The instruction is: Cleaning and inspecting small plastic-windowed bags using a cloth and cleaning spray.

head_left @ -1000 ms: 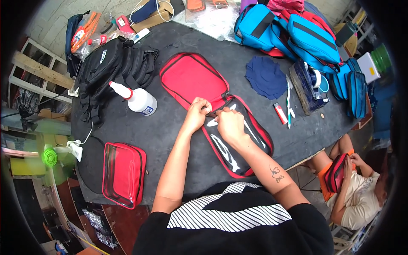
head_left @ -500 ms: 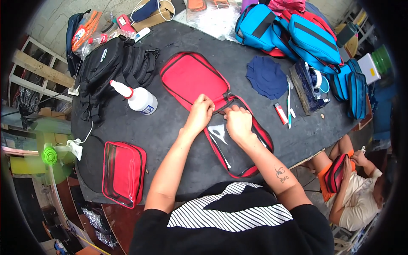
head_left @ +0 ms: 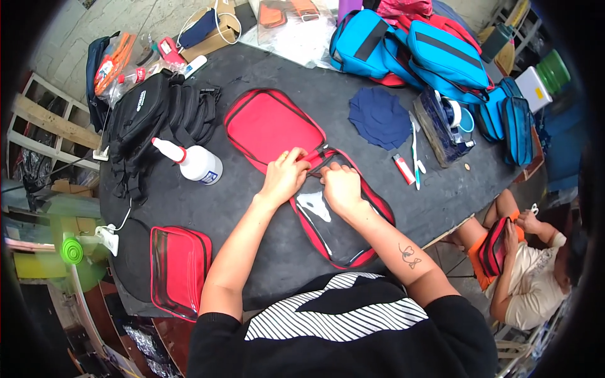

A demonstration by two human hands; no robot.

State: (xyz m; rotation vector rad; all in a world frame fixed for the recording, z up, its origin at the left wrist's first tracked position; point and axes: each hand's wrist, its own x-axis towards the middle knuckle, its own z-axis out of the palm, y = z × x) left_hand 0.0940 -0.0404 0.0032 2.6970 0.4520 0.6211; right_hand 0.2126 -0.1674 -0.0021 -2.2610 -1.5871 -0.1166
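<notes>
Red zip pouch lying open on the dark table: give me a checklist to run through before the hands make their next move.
1. Open red fabric pouch with clear plastic panel lies flat on the dark table: ok.
2. Left hand pinches the pouch at its middle hinge: ok.
3. Right hand presses on the clear panel half: ok.
4. Zip slider position: cannot tell, hidden by the fingers.
5. White squeeze bottle stands apart from the pouch: ok.
6. Red lighter lies apart from the pouch: ok.

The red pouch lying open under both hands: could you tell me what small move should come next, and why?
Probably draw the zipper further along the red pouch: the left hand pinches near its hinge while the right hand presses on the clear-windowed half, and the pouch lies fully open.
</notes>
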